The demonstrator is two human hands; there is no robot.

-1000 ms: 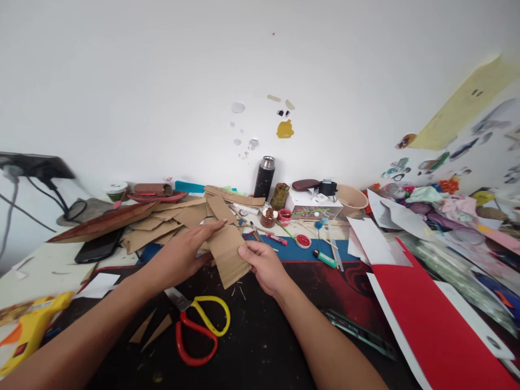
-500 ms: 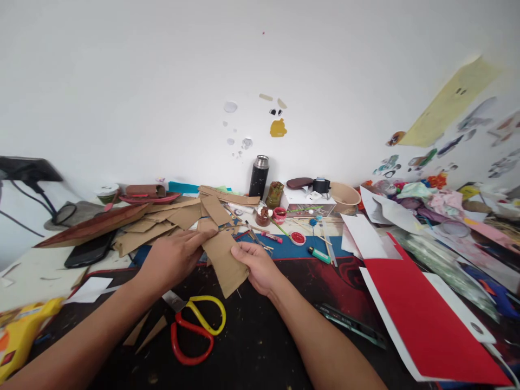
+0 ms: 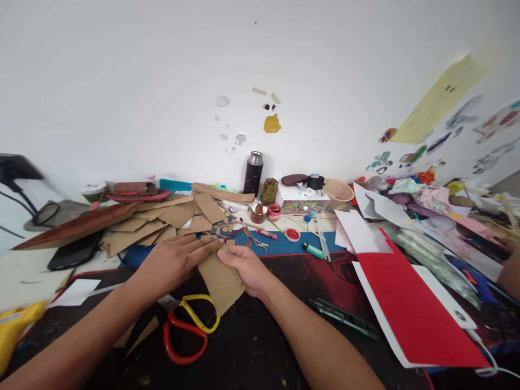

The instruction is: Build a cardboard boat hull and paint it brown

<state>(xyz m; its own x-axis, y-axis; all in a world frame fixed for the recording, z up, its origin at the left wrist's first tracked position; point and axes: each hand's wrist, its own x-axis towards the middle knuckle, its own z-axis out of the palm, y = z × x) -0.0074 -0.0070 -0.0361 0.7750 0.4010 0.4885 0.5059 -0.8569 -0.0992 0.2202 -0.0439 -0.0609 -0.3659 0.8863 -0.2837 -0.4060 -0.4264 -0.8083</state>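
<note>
A brown cardboard piece (image 3: 222, 279) is held over the dark mat, tilted, between my two hands. My right hand (image 3: 246, 268) pinches its right edge, thumb on top. My left hand (image 3: 174, 262) lies over its upper left corner, fingers together and stretched toward the right; what is under the fingertips is hidden. Scissors (image 3: 190, 327) with one red and one yellow handle lie below the cardboard, their blades partly under my left hand. Behind my left hand is a pile of cut cardboard pieces (image 3: 174, 214).
A yellow glue gun (image 3: 20, 327) lies at the left edge. A cutter (image 3: 343, 317) and red sheet (image 3: 418, 309) lie to the right. A black flask (image 3: 253, 174) and open paint pots (image 3: 292, 234) stand behind. Another person's hand (image 3: 511, 268) shows at the right edge.
The view has shifted slightly right. My left hand has slid further over the cardboard's upper part, and the cardboard has turned a little. Another person's hand has appeared at the right edge.
</note>
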